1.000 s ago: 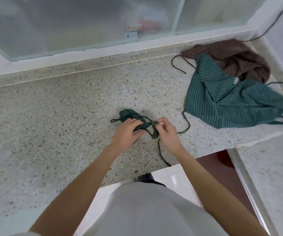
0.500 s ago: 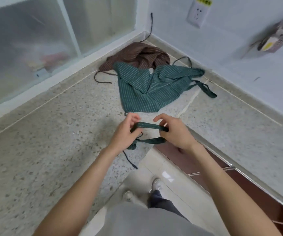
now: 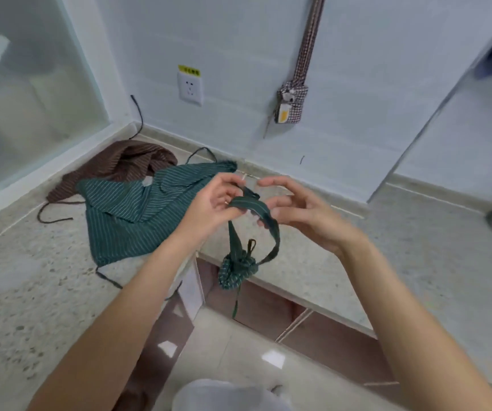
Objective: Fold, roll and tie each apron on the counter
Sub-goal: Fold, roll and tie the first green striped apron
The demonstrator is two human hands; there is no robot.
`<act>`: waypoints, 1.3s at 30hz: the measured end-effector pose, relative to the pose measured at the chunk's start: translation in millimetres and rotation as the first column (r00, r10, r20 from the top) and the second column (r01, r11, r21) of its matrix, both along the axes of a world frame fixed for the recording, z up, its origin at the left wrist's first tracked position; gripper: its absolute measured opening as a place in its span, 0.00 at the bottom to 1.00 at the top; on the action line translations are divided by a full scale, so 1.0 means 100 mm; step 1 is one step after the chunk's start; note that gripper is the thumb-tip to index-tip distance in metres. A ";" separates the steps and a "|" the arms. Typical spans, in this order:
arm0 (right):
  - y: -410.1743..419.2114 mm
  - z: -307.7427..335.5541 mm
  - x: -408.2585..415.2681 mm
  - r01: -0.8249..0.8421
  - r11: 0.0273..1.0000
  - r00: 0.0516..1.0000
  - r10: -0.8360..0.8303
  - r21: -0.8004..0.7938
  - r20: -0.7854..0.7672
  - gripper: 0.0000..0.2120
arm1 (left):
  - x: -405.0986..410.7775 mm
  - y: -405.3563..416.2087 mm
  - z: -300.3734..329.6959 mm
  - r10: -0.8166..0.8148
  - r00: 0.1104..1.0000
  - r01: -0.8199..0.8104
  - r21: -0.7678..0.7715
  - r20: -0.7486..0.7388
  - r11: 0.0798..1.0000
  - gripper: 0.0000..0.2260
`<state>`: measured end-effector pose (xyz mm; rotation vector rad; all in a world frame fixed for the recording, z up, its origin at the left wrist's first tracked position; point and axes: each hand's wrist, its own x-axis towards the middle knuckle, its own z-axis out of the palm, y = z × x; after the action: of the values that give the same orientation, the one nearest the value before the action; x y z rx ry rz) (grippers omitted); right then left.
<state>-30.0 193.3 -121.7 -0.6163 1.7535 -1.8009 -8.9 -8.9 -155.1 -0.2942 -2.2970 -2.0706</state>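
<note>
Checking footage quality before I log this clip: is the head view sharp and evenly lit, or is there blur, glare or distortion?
Head view: soft, even light. Motion blur smears both hands, left hand and right hand, holding the green strap; the right edge is more smeared. Wide-angle bending shows in the counter edges. Small glare patches on the floor tiles.

- The desk (image 3: 25, 292) lies bare from 7 to 9 o'clock, open to the hands.
- A green striped apron (image 3: 126, 221) sprawls at 10 o'clock, a brown apron (image 3: 114, 164) heaped behind it in the corner; their loose strings trail over the surface around them.
- At 3 o'clock the right run of the desk is bare up to the wall.
- At 12 o'clock a checked pouch (image 3: 291, 103) hangs on the wall above the desk.
</note>
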 end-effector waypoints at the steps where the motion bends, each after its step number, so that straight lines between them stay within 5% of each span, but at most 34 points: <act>1: 0.18 0.12 -0.10 -0.009 1.000 1.000 0.009 -0.017 -0.013 0.21 | -0.14 0.20 0.10 0.011 1.000 -0.010 0.028 -0.017 1.000 0.17; 7: 0.96 0.45 -0.64 0.220 0.907 0.915 -0.065 0.359 -0.398 0.21 | -0.77 1.06 0.47 0.113 0.990 -0.120 -0.076 -0.087 0.990 0.12; 10: 1.16 0.56 -0.84 0.394 0.879 0.840 -0.226 0.267 -0.494 0.17 | -0.95 1.20 0.57 -0.098 0.995 0.099 -0.175 0.011 0.980 0.06; 13: 1.33 0.72 -1.08 0.456 0.874 0.804 -0.325 0.166 -0.498 0.13 | -1.19 1.38 0.71 -0.278 0.959 0.282 -0.075 0.061 0.956 0.09; 16: 1.45 0.91 -1.26 0.467 0.870 0.782 -0.323 0.158 -0.533 0.15 | -1.54 1.58 0.87 -0.083 0.978 0.024 -0.296 -0.191 0.955 0.10; 19: 1.64 1.09 -1.43 0.422 0.889 0.798 -0.273 0.175 -0.537 0.18 | -1.94 1.75 1.00 0.033 0.755 -0.424 -0.449 -0.655 0.787 0.09; 21: 1.77 1.21 -1.57 0.437 0.887 0.781 -0.292 0.148 -0.552 0.19 | -2.18 1.86 1.11 0.013 0.689 -0.464 -0.426 -0.725 0.777 0.07; 23: 1.85 1.29 -1.72 0.565 0.808 0.658 -0.320 0.166 -0.682 0.17 | -2.32 1.95 1.21 -0.009 0.783 -0.325 -0.422 -0.622 0.846 0.07; 25: 1.86 1.35 -1.94 0.766 0.626 0.392 -0.272 0.148 -0.879 0.13 | -2.46 2.04 1.37 -0.130 0.892 -0.030 -0.343 -0.432 0.939 0.09; 27: 1.83 1.40 -2.13 0.874 0.480 0.184 -0.181 0.077 -0.966 0.09 | -2.56 2.10 1.54 -0.226 0.898 0.155 -0.210 -0.377 0.965 0.12; 29: 1.78 1.47 -2.32 0.899 0.438 0.082 -0.204 -0.016 -0.975 0.06 | -2.69 2.09 1.72 -0.233 0.855 0.166 -0.182 -0.462 0.969 0.15; 31: 1.72 1.56 -2.47 0.855 0.513 0.148 -0.375 -0.072 -0.915 0.06 | -2.85 2.04 1.86 -0.227 0.814 0.146 -0.189 -0.534 0.971 0.16; 35: 1.63 1.83 -2.73 0.651 0.748 0.504 -0.556 -0.132 -0.661 0.10 | -3.18 1.91 2.05 -0.222 0.774 0.133 -0.191 -0.593 0.973 0.11; 37: 1.58 1.97 -2.90 0.603 0.780 0.514 -0.539 -0.167 -0.667 0.09 | -3.36 1.85 2.16 -0.177 0.767 0.091 -0.169 -0.617 0.981 0.08; 39: 1.50 2.09 -3.04 0.617 0.759 0.423 -0.542 -0.207 -0.726 0.07 | -3.53 1.79 2.26 -0.106 0.752 0.018 -0.141 -0.651 0.990 0.05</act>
<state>-334.1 343.8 86.9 -0.8807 2.9242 -2.0249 -362.0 170.1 71.3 -0.9482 -1.9714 -1.4808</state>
